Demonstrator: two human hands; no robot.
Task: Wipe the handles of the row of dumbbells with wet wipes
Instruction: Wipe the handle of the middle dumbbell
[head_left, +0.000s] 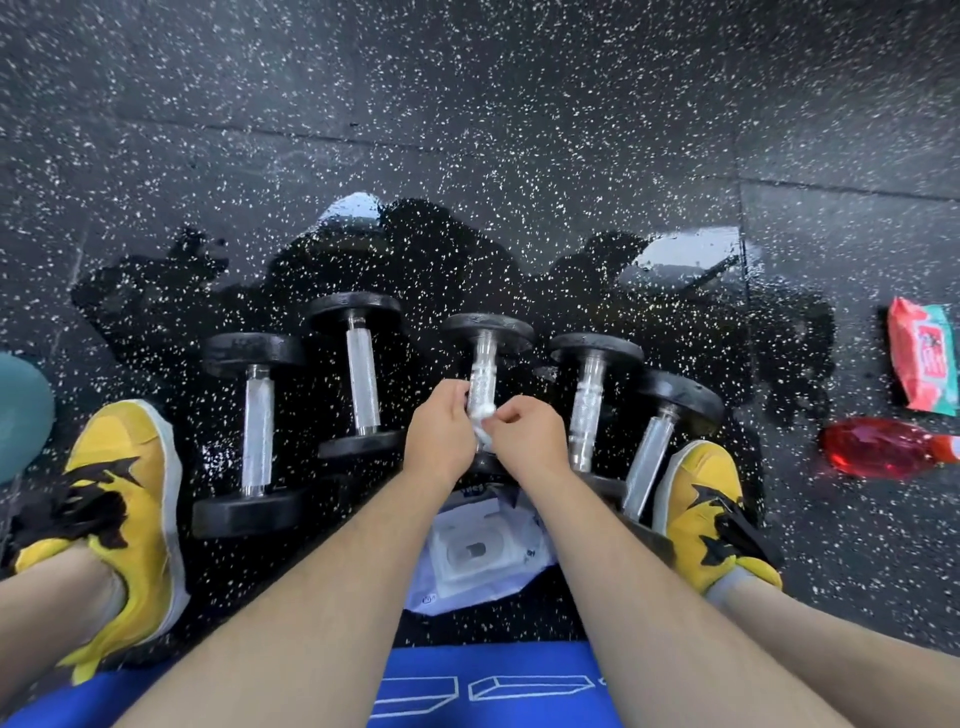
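Several black dumbbells with knurled steel handles lie side by side on the speckled rubber floor. My left hand (439, 434) and my right hand (524, 436) meet at the near end of the middle dumbbell's handle (483, 371). Both pinch a crumpled white wet wipe (482, 418) wrapped against that handle. To the left lie two dumbbells (258, 431) (362, 387). On the right are two more (587, 405) (649, 457), the last one slanting toward my right shoe.
A white wet-wipe pack (480, 556) lies between my forearms, near the dumbbells. At the right sit a red-and-green wipes packet (924, 364) and a red bottle (878, 448). My yellow shoes (122, 499) (709, 514) flank the row. The floor around the dumbbells looks wet.
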